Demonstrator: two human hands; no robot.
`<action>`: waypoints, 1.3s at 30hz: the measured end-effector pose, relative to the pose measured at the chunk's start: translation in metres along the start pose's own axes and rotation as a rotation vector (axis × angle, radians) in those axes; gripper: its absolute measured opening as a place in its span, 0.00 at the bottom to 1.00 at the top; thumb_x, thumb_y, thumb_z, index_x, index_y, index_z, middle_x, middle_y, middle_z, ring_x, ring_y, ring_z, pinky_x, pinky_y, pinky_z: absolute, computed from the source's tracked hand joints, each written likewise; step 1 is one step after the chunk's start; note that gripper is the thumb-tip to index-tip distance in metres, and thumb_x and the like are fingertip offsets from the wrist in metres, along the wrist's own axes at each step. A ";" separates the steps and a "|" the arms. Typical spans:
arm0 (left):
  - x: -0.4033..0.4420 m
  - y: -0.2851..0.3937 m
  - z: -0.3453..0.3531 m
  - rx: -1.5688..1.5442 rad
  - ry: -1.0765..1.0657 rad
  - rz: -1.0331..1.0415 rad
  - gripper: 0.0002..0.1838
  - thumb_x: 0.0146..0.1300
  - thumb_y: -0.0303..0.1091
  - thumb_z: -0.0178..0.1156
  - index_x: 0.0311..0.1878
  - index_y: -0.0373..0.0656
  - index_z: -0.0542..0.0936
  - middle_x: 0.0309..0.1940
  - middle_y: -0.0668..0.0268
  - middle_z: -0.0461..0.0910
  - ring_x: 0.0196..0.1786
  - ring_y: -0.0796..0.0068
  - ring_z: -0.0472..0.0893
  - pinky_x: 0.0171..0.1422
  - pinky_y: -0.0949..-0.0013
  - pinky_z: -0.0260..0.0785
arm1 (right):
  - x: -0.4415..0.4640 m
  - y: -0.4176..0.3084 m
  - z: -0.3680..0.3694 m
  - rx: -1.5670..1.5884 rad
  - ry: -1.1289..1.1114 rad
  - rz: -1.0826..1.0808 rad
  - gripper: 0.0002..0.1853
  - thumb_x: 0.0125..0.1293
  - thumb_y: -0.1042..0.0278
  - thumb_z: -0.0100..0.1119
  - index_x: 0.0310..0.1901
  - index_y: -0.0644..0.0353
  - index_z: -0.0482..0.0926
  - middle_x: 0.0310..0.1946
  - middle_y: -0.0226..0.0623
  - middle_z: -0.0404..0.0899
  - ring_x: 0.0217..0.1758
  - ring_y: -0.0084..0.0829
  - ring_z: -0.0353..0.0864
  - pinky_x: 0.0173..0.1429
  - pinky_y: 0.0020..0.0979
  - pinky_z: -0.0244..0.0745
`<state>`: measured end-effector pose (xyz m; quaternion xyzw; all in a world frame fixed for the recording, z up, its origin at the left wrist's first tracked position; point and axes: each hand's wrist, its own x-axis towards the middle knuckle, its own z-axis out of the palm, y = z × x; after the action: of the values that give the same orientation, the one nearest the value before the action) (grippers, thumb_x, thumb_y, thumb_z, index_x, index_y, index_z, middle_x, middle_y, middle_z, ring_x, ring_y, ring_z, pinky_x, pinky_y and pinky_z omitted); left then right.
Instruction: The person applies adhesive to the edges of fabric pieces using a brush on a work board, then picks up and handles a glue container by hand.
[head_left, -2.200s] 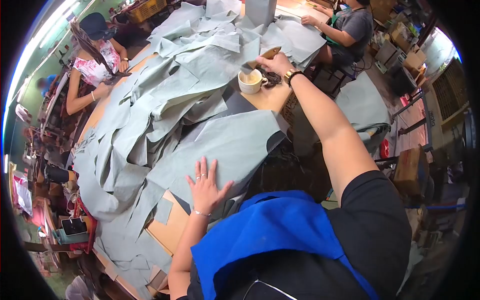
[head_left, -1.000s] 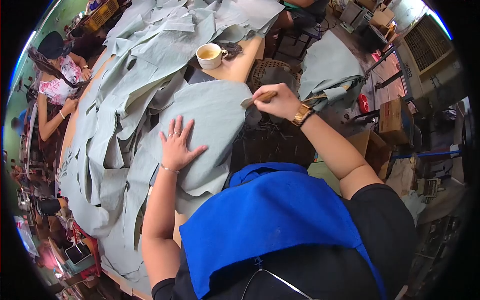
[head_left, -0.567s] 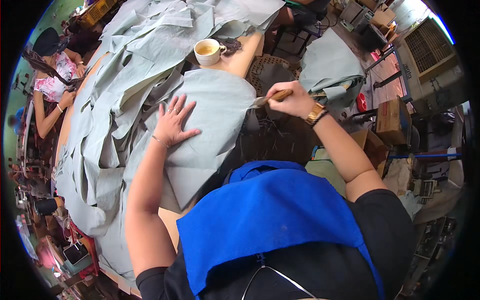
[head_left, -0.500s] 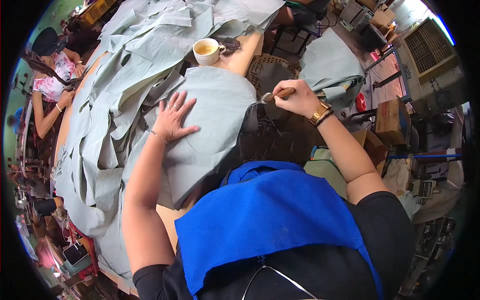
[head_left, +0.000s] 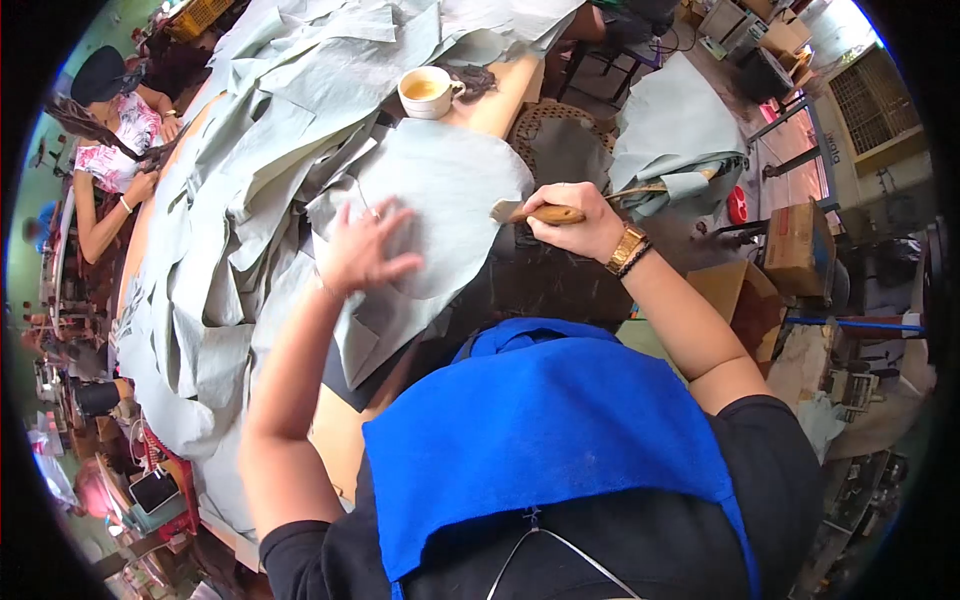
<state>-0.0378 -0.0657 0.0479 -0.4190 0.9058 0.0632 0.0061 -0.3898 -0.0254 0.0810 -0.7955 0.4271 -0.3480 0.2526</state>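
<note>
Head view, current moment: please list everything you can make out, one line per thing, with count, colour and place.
Brush: one, brown handle, tip at the front sheet's edge
Front sheet: one, pale grey-green, by the left hand
Sheet heap: many pieces, grey-green, across the table
Cup: one, white, yellowish contents, on the table
Table: one, tan, beneath the heap
Wicker basket: one, brown, right of the table
Cardboard boxes: at least two, brown, right
Crate: one, yellow, top left
Co-worker: one, dark hat, left
Other clutter: too small to count
Apron: one, blue, on the wearer
Left hand: one, blurred, fingers spread, over the front sheet
Right hand: one, gripping the brush
</note>
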 end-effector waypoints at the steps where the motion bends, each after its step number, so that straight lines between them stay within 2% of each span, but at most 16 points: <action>1: -0.014 0.015 -0.011 0.004 -0.065 0.054 0.47 0.54 0.78 0.53 0.68 0.53 0.72 0.67 0.56 0.71 0.68 0.55 0.72 0.75 0.35 0.49 | 0.000 -0.004 -0.001 -0.004 -0.013 0.068 0.06 0.54 0.70 0.66 0.33 0.60 0.82 0.29 0.42 0.84 0.33 0.40 0.86 0.39 0.32 0.79; 6: -0.069 0.062 0.011 0.004 -0.024 0.047 0.21 0.58 0.55 0.64 0.43 0.48 0.80 0.37 0.63 0.81 0.50 0.62 0.81 0.70 0.46 0.59 | 0.000 -0.005 -0.001 -0.052 -0.002 0.051 0.07 0.54 0.69 0.65 0.35 0.59 0.83 0.28 0.44 0.83 0.32 0.41 0.85 0.37 0.33 0.79; 7: -0.076 0.072 0.010 0.038 0.034 0.057 0.18 0.62 0.53 0.61 0.32 0.45 0.80 0.29 0.60 0.82 0.43 0.58 0.83 0.61 0.49 0.68 | 0.001 -0.005 -0.001 -0.052 -0.003 0.041 0.07 0.54 0.69 0.66 0.35 0.59 0.83 0.28 0.44 0.83 0.32 0.41 0.85 0.37 0.33 0.79; 10: -0.106 0.108 -0.026 -0.146 -0.299 -0.274 0.24 0.67 0.54 0.57 0.28 0.41 0.80 0.28 0.55 0.83 0.36 0.52 0.84 0.49 0.51 0.74 | 0.003 -0.002 0.002 -0.050 0.001 0.007 0.08 0.54 0.69 0.66 0.35 0.61 0.82 0.28 0.44 0.83 0.31 0.41 0.85 0.36 0.34 0.78; 13: -0.150 0.118 -0.060 -0.467 -0.385 -0.375 0.27 0.70 0.55 0.53 0.31 0.37 0.81 0.28 0.51 0.83 0.33 0.46 0.83 0.40 0.52 0.76 | 0.002 0.000 0.005 -0.059 0.011 -0.016 0.09 0.54 0.69 0.66 0.35 0.61 0.82 0.27 0.45 0.82 0.31 0.41 0.85 0.36 0.33 0.78; 15: -0.179 0.115 -0.080 -0.617 -0.467 -0.424 0.24 0.72 0.51 0.53 0.36 0.37 0.83 0.30 0.49 0.84 0.32 0.50 0.85 0.40 0.54 0.76 | 0.002 -0.001 0.004 -0.065 0.012 -0.013 0.09 0.54 0.69 0.66 0.35 0.61 0.82 0.27 0.44 0.82 0.31 0.40 0.85 0.36 0.33 0.78; 18: -0.200 0.118 -0.104 -0.815 -0.647 -0.888 0.20 0.71 0.47 0.56 0.39 0.36 0.84 0.26 0.52 0.83 0.31 0.58 0.86 0.38 0.59 0.75 | 0.003 -0.003 0.004 -0.075 0.006 -0.003 0.08 0.54 0.69 0.66 0.35 0.61 0.82 0.28 0.44 0.82 0.31 0.40 0.85 0.36 0.33 0.78; 21: -0.200 0.107 -0.060 -0.923 -0.055 -0.723 0.16 0.70 0.41 0.61 0.37 0.34 0.83 0.19 0.64 0.80 0.24 0.72 0.81 0.32 0.68 0.71 | 0.001 -0.004 0.002 -0.103 -0.007 -0.003 0.08 0.54 0.69 0.65 0.35 0.61 0.82 0.28 0.44 0.82 0.31 0.40 0.84 0.36 0.33 0.78; 22: -0.179 0.106 -0.061 -0.890 0.015 -0.755 0.13 0.69 0.38 0.62 0.37 0.36 0.82 0.23 0.62 0.82 0.28 0.73 0.80 0.35 0.69 0.70 | 0.002 -0.005 0.002 -0.112 -0.010 -0.010 0.08 0.54 0.69 0.65 0.35 0.61 0.82 0.28 0.44 0.82 0.30 0.40 0.84 0.36 0.33 0.78; 24: -0.133 0.105 -0.044 -0.647 0.348 -0.492 0.11 0.67 0.35 0.62 0.47 0.39 0.81 0.50 0.53 0.82 0.50 0.58 0.82 0.51 0.65 0.72 | 0.001 -0.005 0.003 -0.084 -0.006 -0.004 0.08 0.54 0.69 0.65 0.35 0.61 0.82 0.28 0.44 0.83 0.31 0.40 0.85 0.37 0.33 0.78; 25: -0.115 0.094 -0.013 -0.601 0.376 -0.397 0.16 0.67 0.37 0.62 0.56 0.44 0.78 0.64 0.51 0.74 0.63 0.50 0.76 0.63 0.57 0.69 | 0.001 -0.005 0.004 -0.081 -0.007 -0.003 0.08 0.54 0.69 0.65 0.35 0.61 0.82 0.28 0.44 0.83 0.31 0.40 0.85 0.37 0.33 0.78; 26: -0.101 0.089 0.008 -0.404 0.248 -0.369 0.25 0.69 0.48 0.59 0.66 0.52 0.73 0.73 0.53 0.63 0.74 0.50 0.64 0.73 0.43 0.58 | 0.003 -0.005 0.003 -0.081 -0.007 -0.003 0.08 0.54 0.69 0.65 0.34 0.61 0.82 0.28 0.44 0.83 0.31 0.40 0.85 0.37 0.33 0.79; 28: -0.089 0.084 0.040 -0.133 0.134 -0.441 0.34 0.67 0.62 0.54 0.73 0.58 0.67 0.78 0.55 0.56 0.79 0.50 0.53 0.74 0.29 0.45 | 0.003 -0.008 -0.005 -0.094 -0.024 0.021 0.07 0.53 0.69 0.65 0.33 0.61 0.82 0.28 0.44 0.83 0.31 0.40 0.85 0.38 0.33 0.79; 30: -0.092 0.069 0.043 -0.071 0.159 -0.424 0.40 0.64 0.70 0.51 0.75 0.61 0.64 0.79 0.57 0.54 0.80 0.50 0.50 0.73 0.24 0.41 | 0.006 -0.004 -0.014 -0.152 0.004 0.027 0.07 0.53 0.69 0.65 0.33 0.61 0.82 0.28 0.44 0.83 0.31 0.39 0.85 0.38 0.32 0.79; 33: -0.087 0.053 0.046 -0.072 0.158 -0.387 0.41 0.62 0.71 0.51 0.75 0.63 0.65 0.79 0.58 0.52 0.81 0.49 0.50 0.73 0.25 0.40 | 0.008 -0.003 -0.025 -0.249 0.102 0.008 0.06 0.54 0.70 0.66 0.34 0.60 0.83 0.28 0.43 0.84 0.32 0.39 0.85 0.39 0.32 0.79; 39: -0.076 0.038 0.045 -0.052 0.170 -0.353 0.40 0.63 0.69 0.52 0.75 0.63 0.64 0.79 0.61 0.53 0.81 0.52 0.49 0.74 0.26 0.41 | 0.002 -0.011 0.002 -0.049 -0.009 0.032 0.07 0.54 0.69 0.67 0.34 0.60 0.83 0.29 0.44 0.84 0.31 0.37 0.85 0.38 0.32 0.78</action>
<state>-0.0190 0.0213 0.0124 -0.5753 0.8135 0.0491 -0.0701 -0.3825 -0.0213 0.0882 -0.7961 0.4471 -0.3297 0.2403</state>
